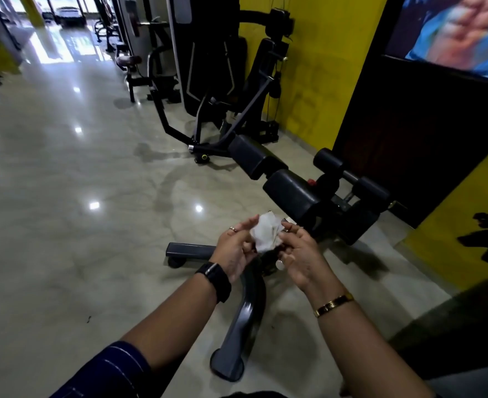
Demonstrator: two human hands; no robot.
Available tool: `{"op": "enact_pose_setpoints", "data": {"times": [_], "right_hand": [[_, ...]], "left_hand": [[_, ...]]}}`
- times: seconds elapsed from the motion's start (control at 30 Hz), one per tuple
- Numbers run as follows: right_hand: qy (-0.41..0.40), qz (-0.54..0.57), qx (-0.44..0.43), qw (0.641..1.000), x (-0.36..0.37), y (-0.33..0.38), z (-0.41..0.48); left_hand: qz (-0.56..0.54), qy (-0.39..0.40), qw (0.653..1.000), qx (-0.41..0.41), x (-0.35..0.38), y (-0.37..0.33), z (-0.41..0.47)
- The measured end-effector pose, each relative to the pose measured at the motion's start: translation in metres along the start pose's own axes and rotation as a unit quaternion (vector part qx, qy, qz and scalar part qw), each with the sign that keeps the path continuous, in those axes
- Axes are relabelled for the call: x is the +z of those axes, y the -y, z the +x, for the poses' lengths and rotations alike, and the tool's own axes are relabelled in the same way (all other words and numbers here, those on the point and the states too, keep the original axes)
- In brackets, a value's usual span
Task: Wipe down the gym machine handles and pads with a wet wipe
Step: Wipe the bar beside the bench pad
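fingers: both sets are clamped on the wet wipe (265, 235). The left fingers (247, 225) pinch its left edge and the right fingers (293, 226) curl over its right edge, so neither hand is free.
wet wipe: a crumpled white wad, a bit grey in the folds, held in the air between the left hand (234, 248) and right hand (300, 254). It's not touching the machine.
wrists: black watch (215, 278) on the left, gold bracelet (333, 304) on the right.
near pad (291, 193): just past the wipe, ahead and off to the right. Its long axis runs from far-left to near-right.
far pad (251, 156): right beside the near one, further out and more to the left, same slant.
foam rollers (327, 160): behind the pads, toward the dark panel.
closer hand: the right one, I'd say, since the near pad sits on its side.
my guess at the move: bunch the wipe into one hand, reach forward-right and stroke along that slant.
frame leg (239, 326): curved grey tube on the floor (64, 196), directly under the hands.
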State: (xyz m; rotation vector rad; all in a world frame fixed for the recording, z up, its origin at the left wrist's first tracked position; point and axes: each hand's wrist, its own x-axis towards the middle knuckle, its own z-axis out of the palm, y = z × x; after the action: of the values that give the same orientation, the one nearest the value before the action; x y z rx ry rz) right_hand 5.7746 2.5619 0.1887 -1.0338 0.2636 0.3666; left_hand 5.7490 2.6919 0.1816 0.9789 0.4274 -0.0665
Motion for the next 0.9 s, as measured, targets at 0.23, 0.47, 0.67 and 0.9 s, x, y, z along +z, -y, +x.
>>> {"op": "enact_pose_setpoints", "data": {"times": [0.23,0.47,0.67,0.9], "right_hand": [[-0.004,0.0,0.005,1.0,0.012,0.004,0.046],[-0.027,0.001,0.008,1.0,0.049,-0.007,0.101],[-0.063,-0.013,-0.031,0.997,0.111,-0.031,0.145],[-0.141,0.026,-0.06,0.988,0.187,-0.057,0.195]], "left_hand": [[-0.041,0.007,0.999,-0.017,-0.001,-0.02,0.046],[-0.051,0.009,0.997,-0.049,-0.028,-0.053,0.098],[-0.028,0.055,0.995,-0.08,-0.069,-0.099,0.154],[-0.012,0.101,0.987,-0.125,-0.122,-0.156,0.217]]}}
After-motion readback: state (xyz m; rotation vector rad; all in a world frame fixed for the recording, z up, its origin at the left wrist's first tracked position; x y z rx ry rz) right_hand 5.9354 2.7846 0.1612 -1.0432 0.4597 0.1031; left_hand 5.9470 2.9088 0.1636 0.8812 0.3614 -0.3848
